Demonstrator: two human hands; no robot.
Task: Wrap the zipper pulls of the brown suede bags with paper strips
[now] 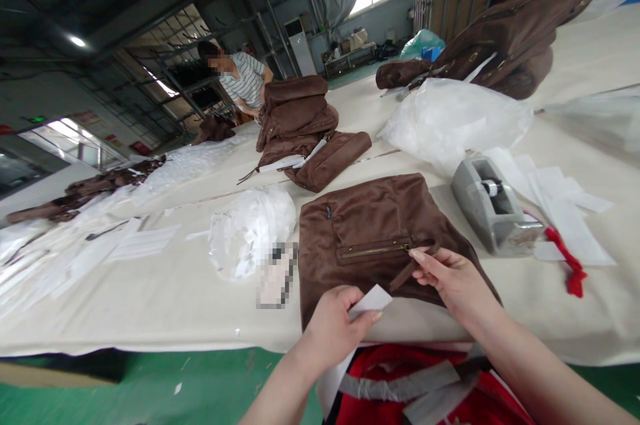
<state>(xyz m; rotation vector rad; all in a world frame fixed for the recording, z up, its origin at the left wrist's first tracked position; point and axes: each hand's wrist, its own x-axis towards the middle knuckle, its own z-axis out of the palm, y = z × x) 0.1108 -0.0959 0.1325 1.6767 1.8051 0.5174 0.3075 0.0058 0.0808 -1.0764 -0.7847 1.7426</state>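
A brown leather bag point(370, 218) lies flat on the cream-covered table point(210, 318) in front of me, a brass zipper point(373, 250) running across its face. My right hand point(445, 272) pinches the zipper pull at the zipper's right end, where a brown leather tassel point(406, 272) hangs. Between the thumb and fingers of my left hand point(340, 318) is a folded slip of white paper point(373, 300), held just over the bag's lower edge.
A grey tape dispenser point(493, 205) stands right of the bag, beside white paper sheets point(565, 192) and a red ribbon point(567, 262). Plastic bags point(455, 118) and stacked brown bags point(300, 118) lie farther back. Another person point(245, 78) stands across the table.
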